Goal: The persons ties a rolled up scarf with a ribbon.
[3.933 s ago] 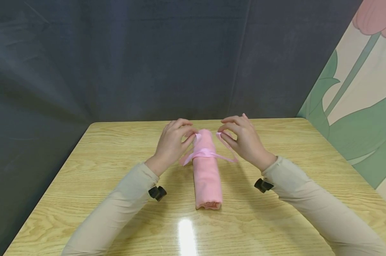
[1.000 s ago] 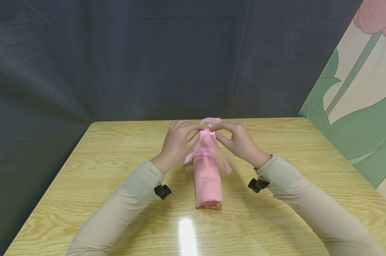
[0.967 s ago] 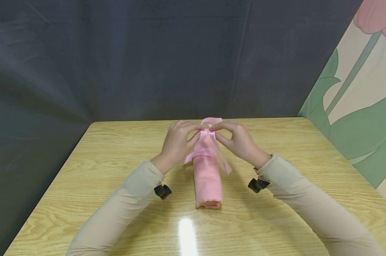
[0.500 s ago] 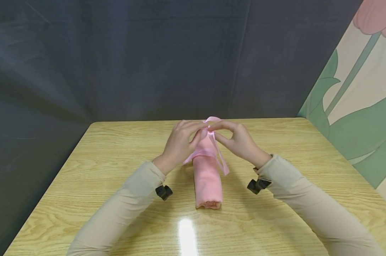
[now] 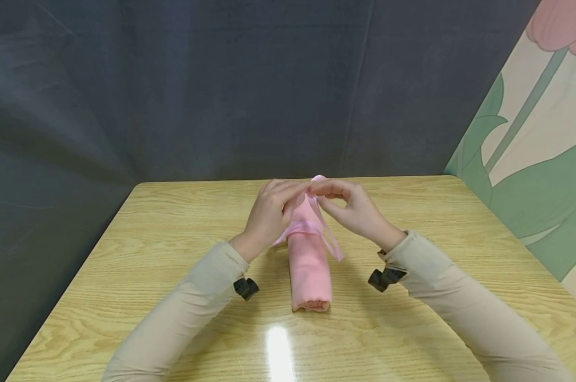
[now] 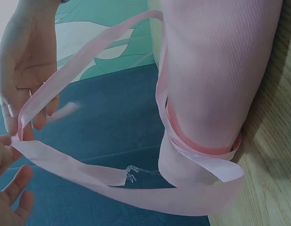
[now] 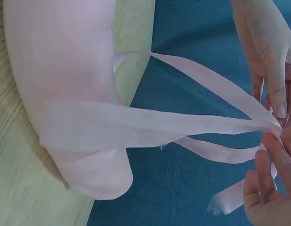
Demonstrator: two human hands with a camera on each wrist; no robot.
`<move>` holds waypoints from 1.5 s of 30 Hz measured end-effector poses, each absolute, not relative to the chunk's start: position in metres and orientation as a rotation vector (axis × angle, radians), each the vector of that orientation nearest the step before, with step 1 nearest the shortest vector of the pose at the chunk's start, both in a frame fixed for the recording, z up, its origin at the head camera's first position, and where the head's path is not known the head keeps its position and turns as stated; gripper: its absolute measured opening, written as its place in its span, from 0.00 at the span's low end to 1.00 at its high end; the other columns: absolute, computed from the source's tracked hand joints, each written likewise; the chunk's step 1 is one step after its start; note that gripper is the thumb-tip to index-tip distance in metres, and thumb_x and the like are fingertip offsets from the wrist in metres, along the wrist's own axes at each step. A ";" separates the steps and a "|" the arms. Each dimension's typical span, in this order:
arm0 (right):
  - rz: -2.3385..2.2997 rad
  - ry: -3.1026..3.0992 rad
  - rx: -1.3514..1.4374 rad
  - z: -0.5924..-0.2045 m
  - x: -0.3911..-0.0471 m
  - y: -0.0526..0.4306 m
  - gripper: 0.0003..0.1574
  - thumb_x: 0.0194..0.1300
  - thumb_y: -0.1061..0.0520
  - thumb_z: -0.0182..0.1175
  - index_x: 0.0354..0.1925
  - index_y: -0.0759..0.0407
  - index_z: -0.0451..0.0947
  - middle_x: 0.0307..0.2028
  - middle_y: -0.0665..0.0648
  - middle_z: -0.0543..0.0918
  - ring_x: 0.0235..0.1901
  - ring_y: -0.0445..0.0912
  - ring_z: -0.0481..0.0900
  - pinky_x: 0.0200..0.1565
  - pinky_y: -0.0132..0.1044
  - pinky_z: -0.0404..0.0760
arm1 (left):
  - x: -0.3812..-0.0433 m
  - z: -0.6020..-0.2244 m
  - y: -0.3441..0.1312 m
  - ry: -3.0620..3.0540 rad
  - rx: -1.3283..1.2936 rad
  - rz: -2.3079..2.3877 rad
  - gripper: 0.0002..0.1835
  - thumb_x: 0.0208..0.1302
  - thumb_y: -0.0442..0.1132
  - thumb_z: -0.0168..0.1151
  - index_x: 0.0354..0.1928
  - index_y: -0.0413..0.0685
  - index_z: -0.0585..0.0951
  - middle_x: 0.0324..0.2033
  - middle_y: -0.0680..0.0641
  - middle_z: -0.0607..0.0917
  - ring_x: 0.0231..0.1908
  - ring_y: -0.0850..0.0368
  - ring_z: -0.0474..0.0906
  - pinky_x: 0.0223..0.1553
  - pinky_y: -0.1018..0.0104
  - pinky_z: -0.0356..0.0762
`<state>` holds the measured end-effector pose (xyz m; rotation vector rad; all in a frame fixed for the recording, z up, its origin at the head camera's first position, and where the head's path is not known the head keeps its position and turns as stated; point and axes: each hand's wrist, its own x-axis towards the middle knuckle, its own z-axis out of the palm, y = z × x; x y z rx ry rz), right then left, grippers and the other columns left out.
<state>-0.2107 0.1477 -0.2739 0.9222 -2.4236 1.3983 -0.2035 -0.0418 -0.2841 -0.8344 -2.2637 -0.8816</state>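
A dark curtain [image 5: 250, 90] is hung behind the far edge of the wooden table [image 5: 149, 254]. On the table, about midway between its left and right edges, a pink rolled cloth [image 5: 310, 270] is laid lengthwise, its far end pointed at the far edge. Being round and unpropped, it could be rolled or dragged askew by an uneven pull. Above that far end, the left hand [image 5: 269, 209] and the right hand [image 5: 357, 209] are brought together at the fingertips, and the pink ribbon [image 5: 304, 227] is pinched by both; which strand is held by which cannot be told. The ribbon is passed around the rolled cloth, with slack loops standing off it. Through that slack, strands could be twisted or crossed wrongly, or one lost to a light pinch. The frayed end [image 6: 119, 176] could be unravelled further by handling.
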 end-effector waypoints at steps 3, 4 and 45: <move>1.461 -2.365 0.945 -0.275 -0.211 0.147 0.14 0.59 0.71 0.57 0.45 0.71 0.74 0.44 0.65 0.81 0.42 0.28 0.77 0.48 0.26 0.77 | -0.202 -0.284 -0.041 -2.265 -0.818 -0.900 0.18 0.65 0.34 0.55 0.56 0.49 0.78 0.47 0.49 0.86 0.47 0.54 0.78 0.54 0.59 0.72; 1.482 -2.348 0.952 -0.275 -0.211 0.146 0.15 0.59 0.71 0.57 0.46 0.71 0.72 0.45 0.66 0.80 0.42 0.27 0.77 0.48 0.25 0.77 | -0.202 -0.284 -0.041 -2.263 -0.812 -0.903 0.18 0.65 0.35 0.56 0.56 0.49 0.77 0.46 0.50 0.86 0.46 0.54 0.78 0.54 0.59 0.72; 1.234 -2.407 0.781 -0.272 -0.207 0.138 0.12 0.57 0.64 0.64 0.42 0.62 0.81 0.37 0.59 0.86 0.34 0.46 0.81 0.41 0.33 0.77 | -0.203 -0.282 -0.038 -2.483 -0.724 -0.924 0.13 0.61 0.42 0.61 0.45 0.46 0.83 0.31 0.49 0.83 0.43 0.53 0.75 0.59 0.52 0.66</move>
